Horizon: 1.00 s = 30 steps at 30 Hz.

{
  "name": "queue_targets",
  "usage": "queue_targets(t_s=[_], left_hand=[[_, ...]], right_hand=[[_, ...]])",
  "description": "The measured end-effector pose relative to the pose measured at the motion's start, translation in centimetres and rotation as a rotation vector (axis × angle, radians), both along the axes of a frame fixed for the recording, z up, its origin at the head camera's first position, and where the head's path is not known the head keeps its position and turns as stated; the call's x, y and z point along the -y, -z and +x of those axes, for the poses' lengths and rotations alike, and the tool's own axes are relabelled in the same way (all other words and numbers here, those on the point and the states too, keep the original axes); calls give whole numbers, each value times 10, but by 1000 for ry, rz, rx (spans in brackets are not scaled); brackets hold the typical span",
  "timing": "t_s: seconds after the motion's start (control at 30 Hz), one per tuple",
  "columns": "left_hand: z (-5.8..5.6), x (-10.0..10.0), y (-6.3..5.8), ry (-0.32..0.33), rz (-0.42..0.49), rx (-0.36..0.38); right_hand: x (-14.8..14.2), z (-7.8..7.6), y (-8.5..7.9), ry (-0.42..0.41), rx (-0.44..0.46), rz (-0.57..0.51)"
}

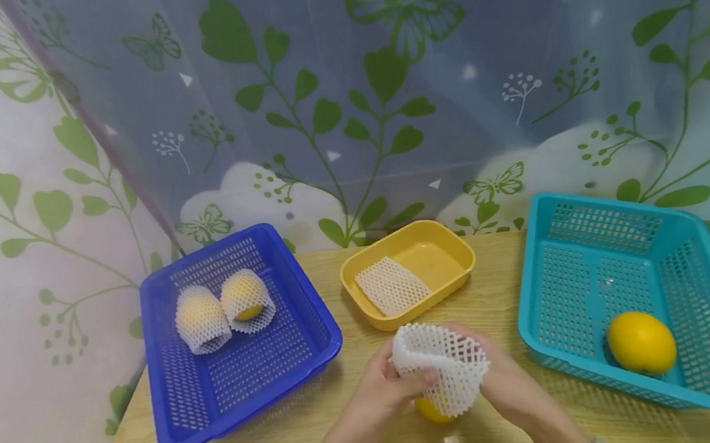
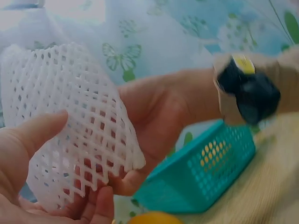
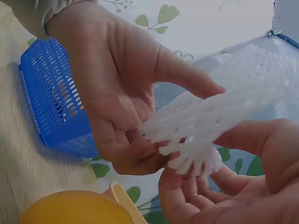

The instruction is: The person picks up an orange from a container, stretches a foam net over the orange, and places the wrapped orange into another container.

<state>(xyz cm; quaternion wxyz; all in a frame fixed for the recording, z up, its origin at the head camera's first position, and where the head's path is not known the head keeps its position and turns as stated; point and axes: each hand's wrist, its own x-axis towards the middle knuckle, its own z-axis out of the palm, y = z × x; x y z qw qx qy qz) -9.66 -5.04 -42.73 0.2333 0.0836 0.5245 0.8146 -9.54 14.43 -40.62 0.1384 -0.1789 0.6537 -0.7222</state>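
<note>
A white foam net sleeve (image 1: 441, 364) is held between both hands over the table, its wide mouth facing up. My left hand (image 1: 377, 400) pinches it, thumb on the outer mesh. My right hand (image 3: 243, 182) has thumb and fingers at the sleeve's lower edge, gripping it from the other side. In the head view this hand is partly hidden behind the mesh. Below the sleeve, a smooth yellow fruit (image 1: 435, 409) shows in part, close to the tabletop; the right wrist view also catches its rounded top.
A blue basket (image 1: 251, 406) on the left holds two yellow fruits in foam nets (image 1: 201, 318). A yellow tray (image 1: 443, 259) at the back contains a flat foam net (image 1: 391, 286). In the teal basket (image 1: 563, 286) on the right lies a bare yellow fruit (image 1: 641, 343).
</note>
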Motion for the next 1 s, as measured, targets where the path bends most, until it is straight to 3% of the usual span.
queue_targets(t_s=[0.1,0.2,0.4,0.6,0.83,0.9,1.0], left_hand=[[0,0,-1,-24,143,106],[1,0,-3,-45,247,180],[0,1,-3,-70,233,189],[-2,6,1,-65,302,203],[-4,11,3,73,571,228],[-5,10,4,73,580,236],[-7,9,10,19,521,255]], right_hand=[[0,-1,1,15,46,-43],[-2,-4,4,-23,85,-111],[-9,-11,12,-233,255,-323],[-16,-15,19,-301,434,-485],[-20,-19,29,-302,430,-604],[-19,-20,31,-299,417,-641],[-19,-22,35,-300,408,-697]])
